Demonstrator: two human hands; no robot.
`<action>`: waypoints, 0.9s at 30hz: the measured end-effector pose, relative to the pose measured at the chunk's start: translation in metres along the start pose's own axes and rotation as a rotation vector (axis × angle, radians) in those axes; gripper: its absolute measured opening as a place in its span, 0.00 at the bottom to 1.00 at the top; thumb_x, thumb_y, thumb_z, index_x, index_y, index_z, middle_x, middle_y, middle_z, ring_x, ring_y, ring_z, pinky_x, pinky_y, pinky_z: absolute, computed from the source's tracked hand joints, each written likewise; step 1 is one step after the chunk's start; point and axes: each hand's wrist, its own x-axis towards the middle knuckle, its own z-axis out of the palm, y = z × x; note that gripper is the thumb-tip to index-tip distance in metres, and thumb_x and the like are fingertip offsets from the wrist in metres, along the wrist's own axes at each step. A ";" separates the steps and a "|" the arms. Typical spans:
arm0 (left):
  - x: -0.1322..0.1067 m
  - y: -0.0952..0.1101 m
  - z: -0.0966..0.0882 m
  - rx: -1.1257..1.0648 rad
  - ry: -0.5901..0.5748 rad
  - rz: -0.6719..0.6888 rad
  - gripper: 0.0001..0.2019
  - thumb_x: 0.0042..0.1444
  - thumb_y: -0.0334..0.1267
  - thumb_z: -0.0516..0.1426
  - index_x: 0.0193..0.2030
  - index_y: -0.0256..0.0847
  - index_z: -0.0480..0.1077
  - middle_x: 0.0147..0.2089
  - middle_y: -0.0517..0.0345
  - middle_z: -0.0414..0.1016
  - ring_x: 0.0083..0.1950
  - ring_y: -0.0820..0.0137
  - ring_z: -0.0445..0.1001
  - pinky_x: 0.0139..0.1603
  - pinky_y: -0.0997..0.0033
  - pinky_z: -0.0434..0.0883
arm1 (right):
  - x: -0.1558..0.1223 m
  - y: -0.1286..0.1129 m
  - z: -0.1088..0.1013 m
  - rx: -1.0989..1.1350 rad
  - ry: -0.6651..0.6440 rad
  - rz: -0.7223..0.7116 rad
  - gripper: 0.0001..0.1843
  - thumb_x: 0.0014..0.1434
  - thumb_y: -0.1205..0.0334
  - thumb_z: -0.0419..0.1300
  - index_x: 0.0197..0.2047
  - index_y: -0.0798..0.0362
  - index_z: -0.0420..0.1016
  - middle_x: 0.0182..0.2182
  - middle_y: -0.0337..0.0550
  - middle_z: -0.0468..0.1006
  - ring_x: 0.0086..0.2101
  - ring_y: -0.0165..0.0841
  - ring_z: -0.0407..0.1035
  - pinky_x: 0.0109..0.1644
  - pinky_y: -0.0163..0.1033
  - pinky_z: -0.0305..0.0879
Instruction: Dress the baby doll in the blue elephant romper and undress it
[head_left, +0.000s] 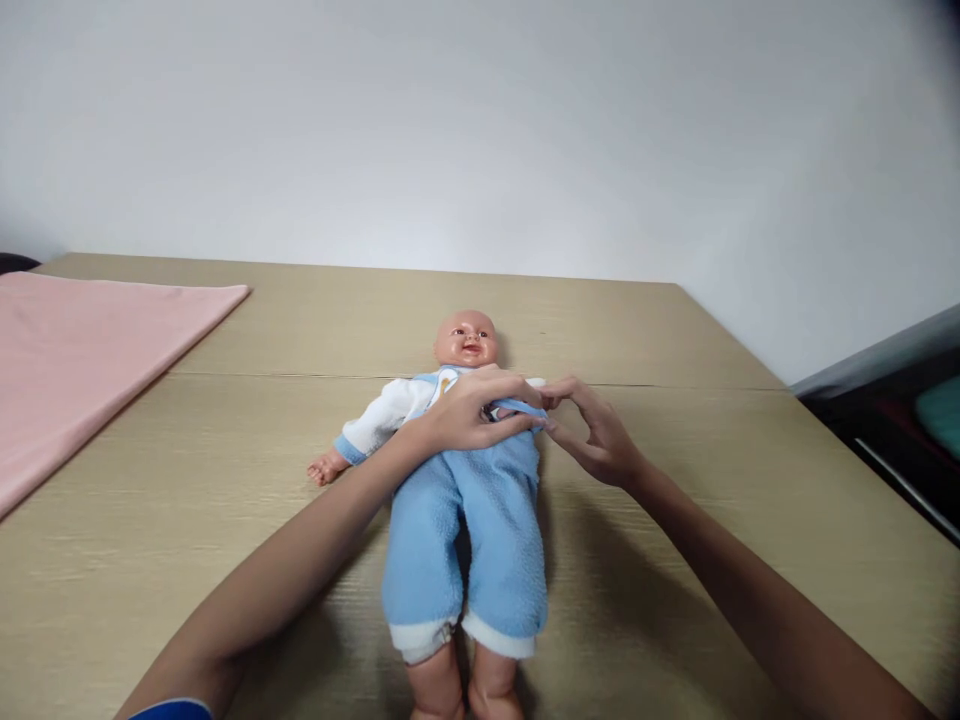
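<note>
A baby doll (pixel 466 340) lies on its back on the table, its head away from me. It wears a white and blue top (pixel 382 412) and fluffy blue trousers (pixel 465 540) with white cuffs. Across the doll's chest reaches my left hand (pixel 487 408), thumb and fingers pinching a blue sleeve cuff (pixel 525 408). From the other side my right hand (pixel 596 430) pinches the same cuff between thumb and fingertips. The doll's arm on that side is mostly hidden behind my hands; a bit of its skin shows inside the cuff.
A pink cloth (pixel 105 360) is spread on the left of the wooden table (pixel 300 580). A pale wall (pixel 450 130) stands behind the table. Beyond the right edge is a dark object (pixel 885 430) with a teal patch.
</note>
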 end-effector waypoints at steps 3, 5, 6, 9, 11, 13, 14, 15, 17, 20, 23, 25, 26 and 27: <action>0.005 0.002 0.001 -0.192 0.028 -0.118 0.12 0.67 0.49 0.67 0.42 0.42 0.79 0.40 0.53 0.86 0.42 0.63 0.83 0.48 0.63 0.76 | -0.011 -0.007 0.010 0.041 0.044 0.043 0.09 0.74 0.54 0.64 0.56 0.42 0.79 0.49 0.45 0.80 0.53 0.44 0.75 0.61 0.50 0.72; 0.010 0.001 0.002 -0.312 0.006 -0.192 0.14 0.64 0.49 0.70 0.40 0.40 0.78 0.37 0.56 0.83 0.38 0.66 0.81 0.43 0.66 0.75 | -0.016 -0.010 0.021 0.102 0.110 0.151 0.09 0.74 0.50 0.65 0.54 0.42 0.80 0.53 0.46 0.79 0.57 0.45 0.74 0.64 0.52 0.71; 0.012 0.000 0.003 -0.358 -0.002 -0.224 0.15 0.62 0.49 0.71 0.40 0.40 0.78 0.36 0.57 0.82 0.38 0.66 0.80 0.42 0.67 0.74 | -0.017 -0.012 0.026 0.141 0.139 0.218 0.10 0.75 0.49 0.65 0.54 0.42 0.80 0.53 0.46 0.79 0.57 0.45 0.75 0.64 0.52 0.72; 0.016 -0.003 0.005 -0.430 -0.016 -0.309 0.18 0.59 0.51 0.73 0.40 0.39 0.77 0.35 0.58 0.80 0.38 0.67 0.79 0.42 0.67 0.73 | -0.016 -0.018 0.034 0.287 0.157 0.395 0.15 0.72 0.43 0.67 0.54 0.43 0.82 0.53 0.45 0.83 0.53 0.44 0.78 0.62 0.51 0.74; 0.017 -0.006 0.006 -0.434 -0.013 -0.329 0.19 0.60 0.51 0.72 0.44 0.39 0.77 0.35 0.59 0.79 0.38 0.68 0.78 0.43 0.68 0.72 | -0.012 -0.021 0.033 0.373 0.120 0.455 0.18 0.69 0.41 0.70 0.52 0.44 0.83 0.49 0.45 0.85 0.49 0.43 0.80 0.60 0.50 0.75; 0.016 -0.008 0.006 -0.435 -0.003 -0.312 0.20 0.62 0.48 0.71 0.53 0.40 0.74 0.37 0.62 0.76 0.39 0.68 0.76 0.44 0.68 0.72 | -0.009 -0.023 0.029 0.423 0.097 0.489 0.20 0.67 0.39 0.71 0.49 0.45 0.84 0.45 0.44 0.87 0.46 0.43 0.80 0.58 0.50 0.76; 0.016 -0.008 0.006 -0.432 -0.004 -0.299 0.21 0.63 0.46 0.70 0.56 0.41 0.72 0.38 0.62 0.74 0.40 0.69 0.76 0.45 0.68 0.72 | -0.008 -0.024 0.026 0.439 0.095 0.504 0.20 0.66 0.38 0.72 0.48 0.45 0.84 0.44 0.43 0.87 0.46 0.43 0.80 0.57 0.49 0.77; 0.016 -0.008 0.005 -0.426 -0.013 -0.291 0.22 0.64 0.46 0.69 0.59 0.42 0.71 0.38 0.62 0.74 0.41 0.68 0.76 0.46 0.67 0.73 | -0.007 -0.023 0.025 0.452 0.100 0.517 0.20 0.66 0.38 0.72 0.47 0.45 0.85 0.43 0.43 0.87 0.46 0.43 0.80 0.56 0.49 0.77; 0.016 -0.007 0.004 -0.408 -0.057 -0.289 0.18 0.68 0.47 0.66 0.58 0.42 0.72 0.40 0.60 0.75 0.43 0.66 0.77 0.50 0.65 0.74 | -0.008 -0.021 0.023 0.473 0.134 0.534 0.19 0.65 0.38 0.73 0.45 0.45 0.85 0.43 0.42 0.87 0.47 0.43 0.80 0.56 0.48 0.77; 0.017 -0.006 0.002 -0.366 -0.099 -0.284 0.15 0.74 0.49 0.60 0.57 0.40 0.74 0.43 0.55 0.78 0.48 0.64 0.79 0.55 0.62 0.75 | -0.010 -0.014 0.024 0.554 0.208 0.582 0.21 0.62 0.36 0.75 0.42 0.45 0.85 0.42 0.42 0.86 0.47 0.41 0.79 0.59 0.48 0.76; 0.017 -0.009 0.003 -0.294 -0.097 -0.266 0.15 0.74 0.48 0.60 0.57 0.41 0.73 0.47 0.53 0.81 0.53 0.62 0.80 0.59 0.61 0.75 | -0.012 -0.006 0.028 0.684 0.250 0.682 0.23 0.58 0.36 0.77 0.42 0.46 0.84 0.43 0.43 0.86 0.47 0.42 0.80 0.60 0.49 0.77; 0.016 -0.011 0.005 -0.242 -0.104 -0.258 0.13 0.74 0.48 0.59 0.56 0.41 0.73 0.50 0.51 0.81 0.54 0.62 0.80 0.59 0.61 0.76 | -0.015 -0.001 0.035 0.696 0.318 0.714 0.24 0.57 0.37 0.78 0.43 0.46 0.82 0.42 0.44 0.85 0.45 0.42 0.80 0.57 0.49 0.79; 0.016 -0.012 0.006 -0.222 -0.110 -0.258 0.13 0.75 0.47 0.59 0.56 0.41 0.73 0.51 0.50 0.82 0.54 0.62 0.80 0.58 0.62 0.76 | -0.017 0.002 0.040 0.681 0.361 0.717 0.24 0.56 0.37 0.78 0.42 0.46 0.81 0.41 0.43 0.85 0.44 0.42 0.80 0.54 0.48 0.79; 0.016 -0.013 0.007 -0.201 -0.114 -0.259 0.13 0.75 0.47 0.58 0.56 0.41 0.73 0.52 0.50 0.82 0.53 0.62 0.81 0.56 0.63 0.76 | -0.019 0.004 0.045 0.660 0.405 0.713 0.24 0.57 0.37 0.77 0.42 0.45 0.79 0.39 0.42 0.84 0.41 0.41 0.80 0.51 0.47 0.80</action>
